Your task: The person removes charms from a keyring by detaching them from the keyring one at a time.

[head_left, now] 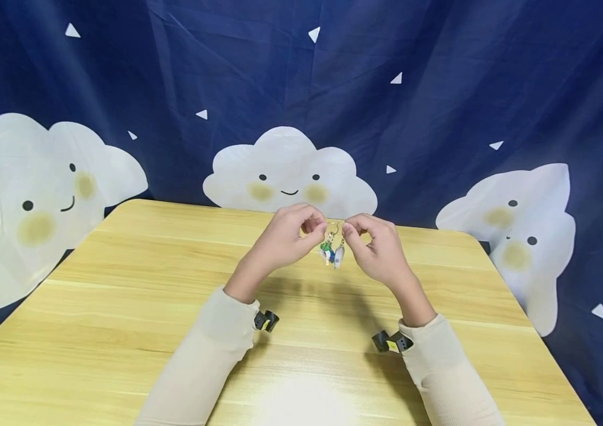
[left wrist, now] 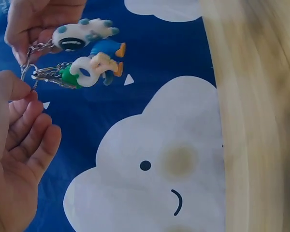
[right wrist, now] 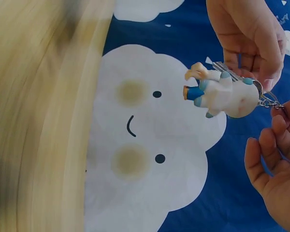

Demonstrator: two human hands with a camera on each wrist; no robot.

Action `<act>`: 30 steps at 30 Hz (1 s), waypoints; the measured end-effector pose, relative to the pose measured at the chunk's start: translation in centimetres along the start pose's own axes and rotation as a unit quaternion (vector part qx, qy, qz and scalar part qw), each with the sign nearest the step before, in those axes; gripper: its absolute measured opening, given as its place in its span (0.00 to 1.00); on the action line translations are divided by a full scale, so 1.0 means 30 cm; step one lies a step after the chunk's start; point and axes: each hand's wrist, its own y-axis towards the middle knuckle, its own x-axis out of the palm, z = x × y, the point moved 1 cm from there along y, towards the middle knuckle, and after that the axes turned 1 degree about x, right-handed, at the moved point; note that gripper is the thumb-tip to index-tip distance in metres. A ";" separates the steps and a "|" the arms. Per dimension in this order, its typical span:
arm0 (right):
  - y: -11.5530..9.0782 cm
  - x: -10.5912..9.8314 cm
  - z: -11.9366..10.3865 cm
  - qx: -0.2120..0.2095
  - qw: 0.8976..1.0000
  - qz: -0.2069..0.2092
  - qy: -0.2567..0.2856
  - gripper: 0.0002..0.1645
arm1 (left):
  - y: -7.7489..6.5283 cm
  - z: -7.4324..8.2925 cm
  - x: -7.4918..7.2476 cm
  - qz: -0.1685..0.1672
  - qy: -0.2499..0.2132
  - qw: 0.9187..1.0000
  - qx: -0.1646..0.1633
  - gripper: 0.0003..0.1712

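Above the table, both hands hold up a bunch of keychain charms on a metal split ring (left wrist: 24,73). My left hand (head_left: 292,238) pinches the ring between thumb and index finger, its other fingers loosely bent. My right hand (head_left: 378,248) pinches the short chain (right wrist: 268,102) of a white figure charm with teal spots (right wrist: 239,96). Beside that figure dangle a green piece (left wrist: 70,76), a white loop-shaped piece (left wrist: 82,65) and a blue figure with orange feet (left wrist: 106,47). Silver chains join these to the ring, partly hidden by the fingers.
A light wood table (head_left: 147,319) spreads beneath the hands. Behind it hangs a dark blue cloth (head_left: 258,59) with white smiling clouds (head_left: 290,160) and small white triangles. Each cream sleeve carries a small black wrist camera (head_left: 266,320).
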 end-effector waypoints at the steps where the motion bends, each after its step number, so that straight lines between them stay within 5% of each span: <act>1: -0.001 -0.001 -0.001 -0.002 1.000 0.000 -0.001 0.10 | 0.000 0.002 0.004 0.005 0.020 1.000 0.008 0.04; 6: -0.001 -0.006 -0.006 -0.011 1.000 -0.001 -0.003 0.10 | 0.000 0.010 0.027 0.011 0.082 0.996 0.036 0.05; 30: 0.002 0.003 -0.008 -0.025 0.999 -0.029 -0.007 0.10 | -0.008 0.008 0.018 0.026 0.173 0.977 0.122 0.07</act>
